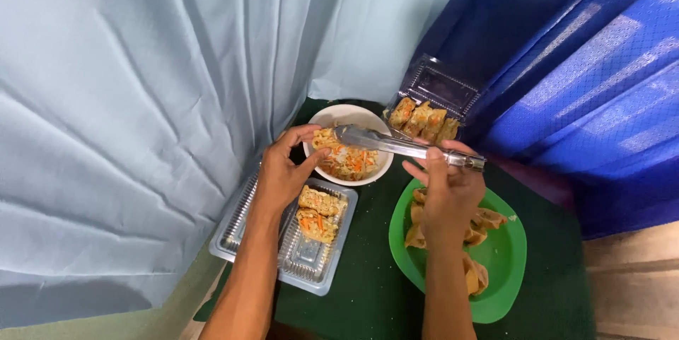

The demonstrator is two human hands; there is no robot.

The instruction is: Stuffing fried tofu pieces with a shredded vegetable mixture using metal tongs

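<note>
Hard to make out under the right hand (447, 195): the pale fried pieces on the green plate (506, 251), partly covered by wrist and forearm. Cut off by the blue cloth (566, 64): the far clear lid behind a row of filled slices (422, 119). Unclear whether the tong tips actually pinch any food.

Right hand closed around the handle end of metal tongs (403, 145), fingers curled together, tips of the tongs over the white bowl (350, 153) of shredded noodle and carrot filling. Left hand (283, 174) at the bowl's near-left rim, thumb and forefinger spread apart, fingertips touching the rim. Just below, an open clear plastic tray (297, 255) with two filled slices, on the dark green tabletop.
</note>
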